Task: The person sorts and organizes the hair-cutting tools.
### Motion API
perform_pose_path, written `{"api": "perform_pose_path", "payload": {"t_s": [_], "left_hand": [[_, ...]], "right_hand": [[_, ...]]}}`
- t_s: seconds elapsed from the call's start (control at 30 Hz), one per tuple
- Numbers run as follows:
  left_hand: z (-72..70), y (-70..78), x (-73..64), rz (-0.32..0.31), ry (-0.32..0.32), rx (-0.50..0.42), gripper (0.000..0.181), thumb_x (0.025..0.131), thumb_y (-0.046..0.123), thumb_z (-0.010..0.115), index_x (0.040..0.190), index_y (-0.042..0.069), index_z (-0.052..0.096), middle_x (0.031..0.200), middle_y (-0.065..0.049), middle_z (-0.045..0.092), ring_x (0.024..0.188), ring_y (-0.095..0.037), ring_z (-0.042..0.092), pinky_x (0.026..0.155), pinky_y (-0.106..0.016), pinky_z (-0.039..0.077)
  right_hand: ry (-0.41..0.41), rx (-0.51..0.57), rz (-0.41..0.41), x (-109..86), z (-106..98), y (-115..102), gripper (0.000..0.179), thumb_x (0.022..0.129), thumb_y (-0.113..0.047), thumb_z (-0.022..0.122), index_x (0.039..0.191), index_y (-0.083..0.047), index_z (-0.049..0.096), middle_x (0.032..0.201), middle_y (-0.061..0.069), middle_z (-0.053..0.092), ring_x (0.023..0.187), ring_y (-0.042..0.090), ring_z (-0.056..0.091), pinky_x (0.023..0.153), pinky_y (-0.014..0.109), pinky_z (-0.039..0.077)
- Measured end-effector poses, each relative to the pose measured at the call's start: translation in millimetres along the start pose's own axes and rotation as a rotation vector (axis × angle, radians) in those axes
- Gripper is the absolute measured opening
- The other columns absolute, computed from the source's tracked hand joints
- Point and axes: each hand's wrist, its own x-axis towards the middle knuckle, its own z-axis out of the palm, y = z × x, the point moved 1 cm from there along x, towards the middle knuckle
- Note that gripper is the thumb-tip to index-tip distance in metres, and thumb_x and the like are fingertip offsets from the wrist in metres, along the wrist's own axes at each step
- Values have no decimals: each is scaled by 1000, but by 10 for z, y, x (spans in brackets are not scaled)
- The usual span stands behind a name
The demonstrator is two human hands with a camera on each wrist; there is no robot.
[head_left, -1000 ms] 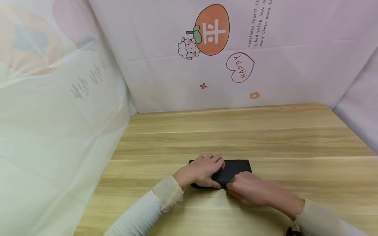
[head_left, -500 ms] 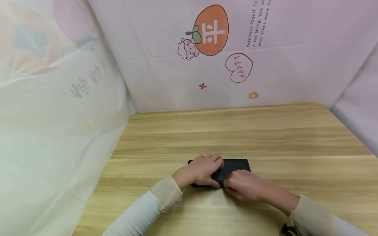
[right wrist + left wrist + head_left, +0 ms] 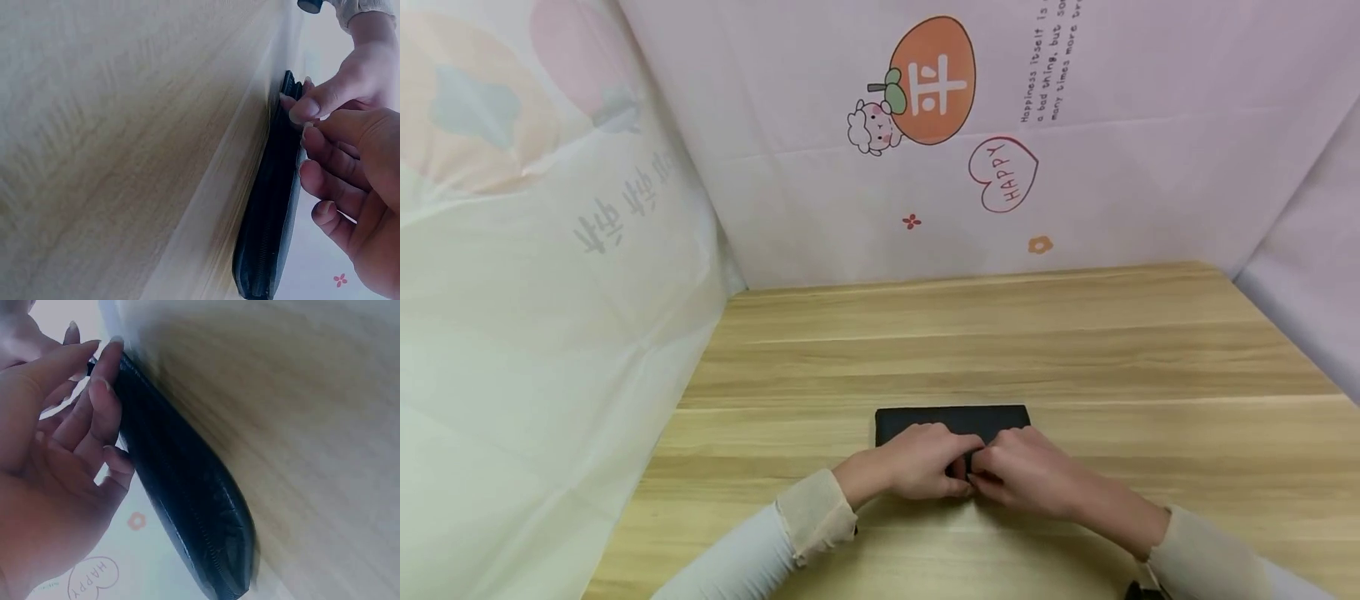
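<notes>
A long black zip wallet point(image 3: 951, 416) lies on the wooden table, its zipped edge towards me. My left hand point(image 3: 917, 462) is at the middle of this near edge, its thumb and fingers bent around the edge. Right beside it, the thumb and forefinger of my right hand point(image 3: 1033, 475) pinch at the zip; the zip pull itself is hidden by the fingers. In the left wrist view, zip teeth run along the side of the wallet point(image 3: 181, 462). From the right wrist, the fingertips of both hands meet over the wallet's edge point(image 3: 265, 212).
The wooden table point(image 3: 1000, 350) reaches back to a printed white cloth point(image 3: 820, 208). Another cloth point(image 3: 550, 333) hangs along the left side. A small dark object point(image 3: 1138, 592) shows beside the right cuff at the bottom edge.
My left hand has come off the wallet's top and moved to its near edge, close to my right fingertips. The right hand stays at the zip with little shift.
</notes>
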Motion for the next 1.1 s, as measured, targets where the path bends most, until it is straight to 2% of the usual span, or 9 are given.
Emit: {"api": "perform_pose_path", "payload": {"t_s": [0.33, 0.43, 0.5, 0.53, 0.57, 0.63, 0.7, 0.9, 1.1], "left_hand": [[-22, -14, -18, 27, -19, -87, 10, 94, 31, 77, 99, 23, 75, 81, 22, 68, 69, 12, 58, 69, -9, 46], [2, -25, -17, 44, 3, -119, 12, 92, 32, 79, 96, 20, 77, 77, 23, 68, 66, 14, 58, 69, -8, 46], [11, -33, -19, 53, 19, -141, 13, 91, 33, 80, 92, 20, 78, 75, 23, 68, 64, 14, 59, 67, -7, 47], [13, -37, -21, 54, 26, -147, 13, 92, 33, 78, 90, 21, 77, 74, 23, 68, 63, 14, 58, 66, -8, 48], [11, -37, -22, 55, 34, -156, 14, 94, 33, 77, 88, 21, 77, 73, 21, 68, 61, 13, 58, 64, -8, 48], [9, -36, -16, 57, 46, -159, 17, 97, 32, 72, 85, 21, 77, 71, 19, 68, 58, 11, 56, 61, -9, 48], [8, -31, -3, 55, 56, -144, 19, 99, 29, 70, 84, 20, 77, 70, 17, 69, 57, 11, 55, 60, -9, 47], [16, 26, -22, -7, 36, -112, 3, 97, 17, 73, 95, 15, 72, 70, 13, 67, 58, 9, 56, 62, -10, 46], [38, 87, -69, -113, 86, -54, 14, 95, 14, 75, 106, 9, 67, 68, 12, 65, 57, 7, 54, 60, -10, 45]], "right_hand": [[23, 6, -39, 27, -54, 35, 39, 88, -12, 74, 65, -31, 50, 59, -23, 38, 51, -9, 30, 47, 15, 29], [-19, -36, 16, 23, -130, 95, 32, 85, -14, 75, 69, -28, 51, 65, -19, 41, 53, -4, 32, 48, 18, 29], [-68, -88, 83, 24, -177, 144, 18, 84, -22, 78, 83, -23, 60, 81, -11, 51, 53, 1, 35, 48, 21, 32], [-100, -109, 121, 30, -194, 166, 22, 85, -28, 79, 96, -18, 64, 93, -6, 56, 54, 3, 38, 49, 23, 34], [-129, -129, 148, 35, -199, 188, 37, 85, -36, 80, 110, -14, 65, 105, 0, 58, 56, 6, 42, 50, 25, 37], [-175, -145, 185, 45, -187, 234, 70, 85, -51, 79, 136, -8, 56, 128, 10, 54, 61, 10, 49, 53, 29, 44], [-196, -133, 204, 49, -152, 286, 87, 86, -59, 76, 150, -6, 47, 142, 16, 48, 67, 12, 55, 58, 33, 50], [-181, -37, 186, 3, -54, 420, 86, 90, -56, 73, 156, -9, 42, 145, 14, 44, 71, 7, 49, 65, 30, 47], [-175, -7, 170, -18, -21, 465, 86, 92, -58, 69, 158, -12, 40, 148, 13, 42, 71, 4, 47, 66, 30, 46]]}}
